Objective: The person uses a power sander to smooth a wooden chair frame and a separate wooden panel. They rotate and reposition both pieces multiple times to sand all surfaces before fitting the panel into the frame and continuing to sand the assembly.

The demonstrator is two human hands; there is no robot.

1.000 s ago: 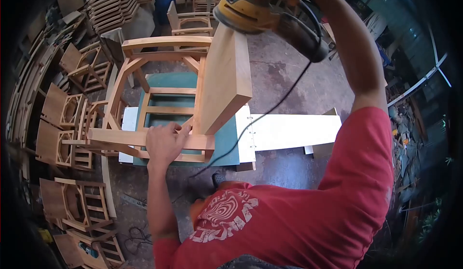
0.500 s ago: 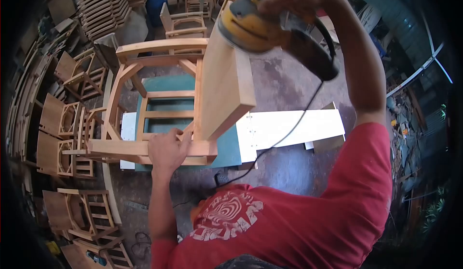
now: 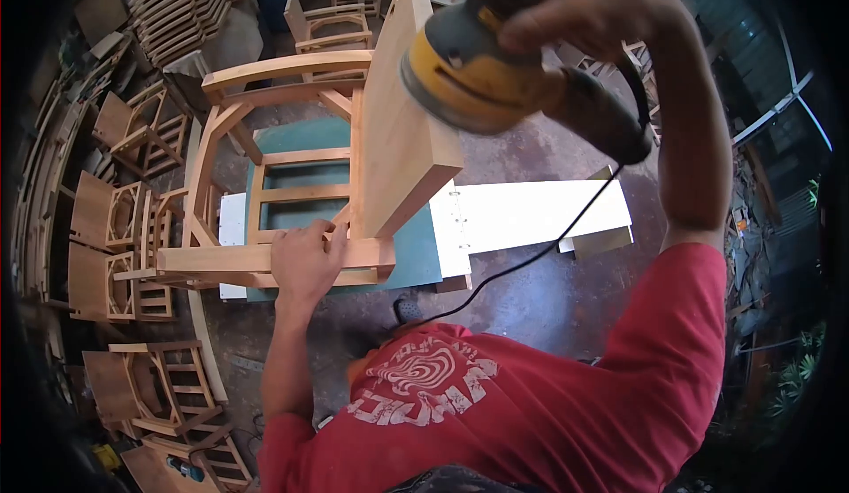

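Observation:
A wooden chair frame (image 3: 356, 161) lies tipped over on a green board (image 3: 411, 250), its flat back panel (image 3: 402, 130) standing up toward the right. My left hand (image 3: 305, 259) is wrapped over the near wooden rail of the chair. In my right hand (image 3: 588, 11) is a yellow and black orbital sander (image 3: 482, 68), gripped from above. The sander's round pad is against or very close to the panel's right side; the exact contact is hidden. From the sander's rear end a black cord (image 3: 539, 250) runs down toward my body.
A long white board (image 3: 539, 214) extends to the right of the chair. Several unfinished wooden chairs (image 3: 133, 281) stand along the left, with stacked slatted wooden parts (image 3: 177, 2) at the back. Scrap (image 3: 752, 245) lies along the right edge.
My right hand and the sander have moved down and slightly right in view, closer to the camera. My left hand keeps its hold on the rail. The whole view has shifted slightly.

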